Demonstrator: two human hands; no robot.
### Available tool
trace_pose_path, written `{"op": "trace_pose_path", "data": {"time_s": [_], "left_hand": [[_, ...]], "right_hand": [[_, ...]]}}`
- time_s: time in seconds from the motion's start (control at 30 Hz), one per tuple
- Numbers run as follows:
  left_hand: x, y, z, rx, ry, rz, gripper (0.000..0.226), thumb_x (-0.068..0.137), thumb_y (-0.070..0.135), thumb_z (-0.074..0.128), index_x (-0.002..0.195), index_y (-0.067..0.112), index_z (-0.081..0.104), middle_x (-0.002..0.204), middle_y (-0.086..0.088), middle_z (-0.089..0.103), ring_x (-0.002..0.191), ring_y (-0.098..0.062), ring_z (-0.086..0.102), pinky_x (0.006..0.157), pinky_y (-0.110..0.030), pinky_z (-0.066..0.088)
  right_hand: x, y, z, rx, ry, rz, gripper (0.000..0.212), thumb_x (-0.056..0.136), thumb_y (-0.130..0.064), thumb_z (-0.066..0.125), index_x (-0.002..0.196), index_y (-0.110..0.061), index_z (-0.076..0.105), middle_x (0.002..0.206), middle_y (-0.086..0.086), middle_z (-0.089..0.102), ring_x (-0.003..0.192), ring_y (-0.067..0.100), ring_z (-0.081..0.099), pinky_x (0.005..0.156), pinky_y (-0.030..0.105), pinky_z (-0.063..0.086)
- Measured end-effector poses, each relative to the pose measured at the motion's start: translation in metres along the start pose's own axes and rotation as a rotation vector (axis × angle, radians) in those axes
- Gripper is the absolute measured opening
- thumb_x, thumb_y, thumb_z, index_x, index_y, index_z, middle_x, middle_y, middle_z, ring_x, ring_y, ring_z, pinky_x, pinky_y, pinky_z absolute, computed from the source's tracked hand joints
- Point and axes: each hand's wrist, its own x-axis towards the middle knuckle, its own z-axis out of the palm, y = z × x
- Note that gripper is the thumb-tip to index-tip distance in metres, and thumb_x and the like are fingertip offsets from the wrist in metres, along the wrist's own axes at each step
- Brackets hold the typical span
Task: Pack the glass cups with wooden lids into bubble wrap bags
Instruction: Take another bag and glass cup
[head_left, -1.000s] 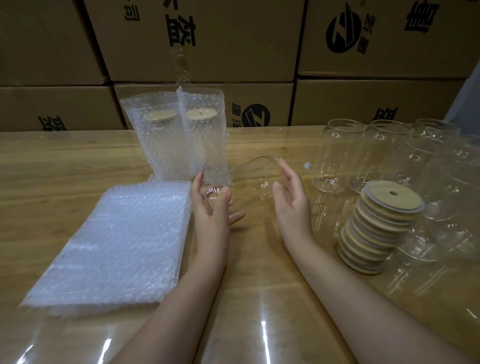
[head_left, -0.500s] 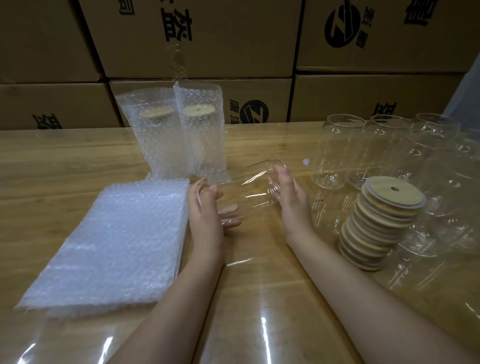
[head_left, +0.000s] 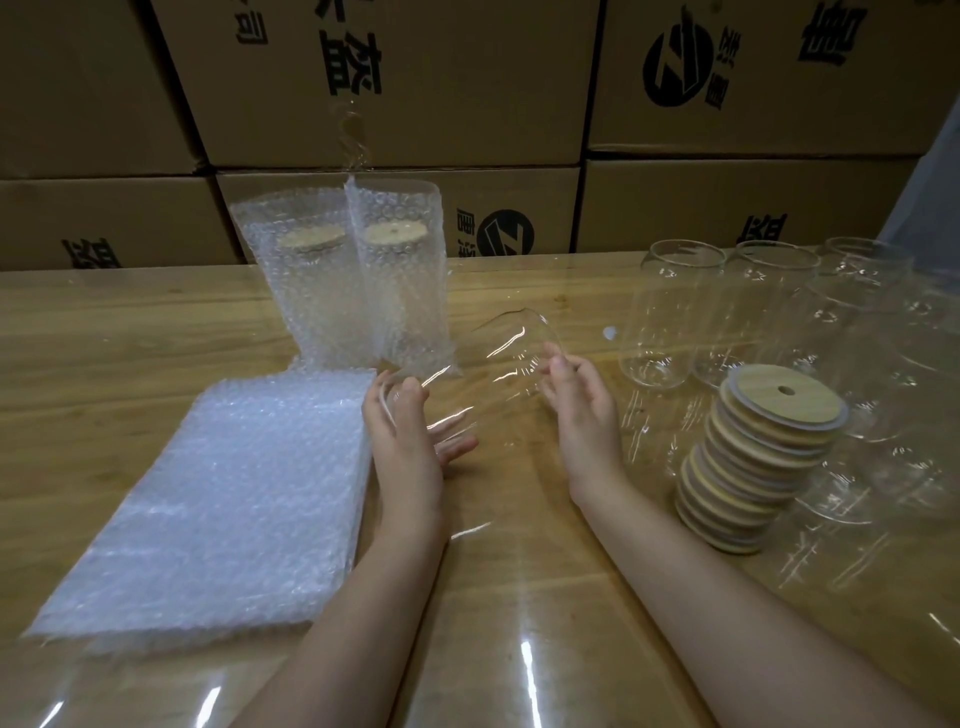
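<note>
Glass cup (head_left: 483, 374), tilted mid-frame, is held between both hands, left hand (head_left: 405, 441) and right hand (head_left: 582, 410). Smooth walls could slip and strike the desk (head_left: 519, 597)

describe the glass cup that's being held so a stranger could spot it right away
On the wooden table, look between the flat stack of bubble wrap bags and the leaning stack of wooden lids. The glass cup lies tilted on its side between the left hand and right hand. Every other bare cup stands upright.

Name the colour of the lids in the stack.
Light wood tan, with pale grey rims: lids, clearest in the head view.
</note>
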Motion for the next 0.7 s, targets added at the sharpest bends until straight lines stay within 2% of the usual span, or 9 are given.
{"op": "trace_pose_path", "data": {"time_s": [0.1,0.17,0.2,0.27,0.3,0.4,0.5,0.6,0.7], "left_hand": [[-0.004,0.002,0.001,0.061,-0.011,0.045,0.062,0.077,0.053,0.055,0.134,0.039,0.038,0.126,0.010,0.050,0.085,-0.017,0.072,0.056,-0.025,0.054],[-0.005,0.003,0.002,0.094,-0.012,0.057,0.061,0.079,0.051,0.055,0.136,0.048,0.033,0.117,0.028,0.046,0.090,-0.019,0.072,0.057,-0.024,0.054],[-0.006,0.003,0.002,0.103,-0.014,0.057,0.063,0.079,0.051,0.055,0.138,0.049,0.032,0.117,0.030,0.046,0.095,-0.022,0.070,0.057,-0.023,0.054],[-0.007,0.005,0.003,0.108,-0.020,0.055,0.067,0.077,0.053,0.057,0.139,0.048,0.033,0.128,0.018,0.050,0.098,-0.025,0.069,0.056,-0.022,0.054],[-0.008,0.006,0.003,0.114,-0.024,0.056,0.068,0.074,0.057,0.058,0.137,0.048,0.036,0.130,0.009,0.054,0.093,-0.024,0.071,0.054,-0.022,0.053],[-0.010,0.005,0.005,0.153,-0.050,0.061,0.072,0.065,0.064,0.056,0.132,0.043,0.045,0.122,0.000,0.062,0.072,-0.019,0.073,0.047,-0.018,0.048],[-0.007,0.002,0.004,0.143,-0.026,0.019,0.069,0.063,0.065,0.055,0.124,0.033,0.056,0.111,-0.003,0.067,0.068,-0.023,0.073,0.044,-0.018,0.046],[-0.002,0.001,0.001,0.100,-0.007,-0.016,0.037,0.064,0.066,0.054,0.095,0.046,0.064,0.104,-0.004,0.068,0.069,-0.027,0.073,0.043,-0.020,0.046],[0.001,-0.001,-0.001,0.068,0.024,-0.021,0.037,0.068,0.067,0.050,0.095,0.043,0.060,0.106,-0.004,0.068,0.073,-0.027,0.074,0.045,-0.021,0.047]], "right_hand": [[-0.001,-0.003,-0.003,0.005,0.008,-0.010,0.018,0.098,-0.019,0.048,0.084,-0.016,0.060,0.126,-0.004,0.057,0.096,-0.010,0.058,0.104,0.040,0.043],[0.001,-0.003,-0.005,0.017,0.029,-0.010,0.028,0.099,-0.021,0.047,0.075,-0.022,0.061,0.120,-0.009,0.061,0.097,-0.011,0.057,0.101,0.040,0.045],[0.002,-0.003,-0.005,0.032,0.036,-0.005,0.031,0.099,-0.023,0.046,0.073,-0.024,0.063,0.111,-0.015,0.064,0.100,-0.010,0.057,0.100,0.040,0.046],[0.004,-0.003,-0.005,0.050,0.032,0.008,0.035,0.100,-0.029,0.044,0.074,-0.027,0.068,0.097,-0.022,0.068,0.098,-0.010,0.059,0.097,0.036,0.049],[0.004,-0.004,-0.005,0.047,0.025,0.013,0.036,0.100,-0.033,0.044,0.075,-0.029,0.070,0.097,-0.022,0.069,0.097,-0.010,0.060,0.095,0.034,0.049],[0.003,-0.005,-0.006,0.068,0.028,0.052,0.043,0.099,-0.043,0.039,0.073,-0.037,0.073,0.100,-0.017,0.071,0.104,-0.004,0.060,0.096,0.034,0.047],[0.005,-0.008,-0.005,0.084,0.002,0.098,0.045,0.098,-0.052,0.032,0.077,-0.045,0.072,0.101,-0.015,0.070,0.111,0.004,0.058,0.099,0.034,0.045],[0.007,-0.005,-0.005,0.095,-0.008,0.129,0.046,0.099,-0.052,0.029,0.095,-0.029,0.069,0.098,-0.019,0.071,0.110,0.003,0.059,0.094,0.030,0.048],[0.006,-0.003,-0.004,0.056,-0.041,0.118,0.053,0.100,-0.050,0.026,0.092,-0.022,0.070,0.103,-0.022,0.070,0.109,-0.003,0.058,0.086,0.023,0.047]]}}
